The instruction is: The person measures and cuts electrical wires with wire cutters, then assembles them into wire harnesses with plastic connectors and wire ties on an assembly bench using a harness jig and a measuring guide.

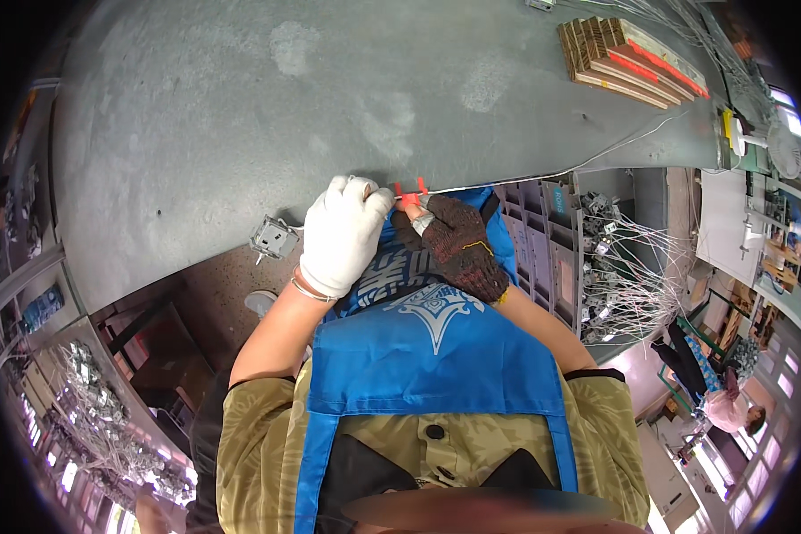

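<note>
My left hand (340, 233), in a white glove, is closed at the table's near edge, its fingertips pinched by a small red piece (408, 198) that looks like tape or a clip. What lies inside those fingers is hidden. My right hand (458, 245) wears a dark knit fingerless-looking glove, with silvery wrapping near the thumb. Its bare fingertips press on the red piece from the near side. A thin white wire (507, 182) runs from the red piece rightward along the table edge. Left of my left hand, a small square metal unit (274, 238) overhangs the edge, with a short wire toward the glove.
The grey table (240, 107) spreads out ahead. Stacked wooden boards with red edges (632, 62) lie at its far right. Below right, bundles of wired metal units (605, 267) hang beside a grey rack (534, 236). More wired units (107, 418) are at lower left. Another person (730, 409) is far right.
</note>
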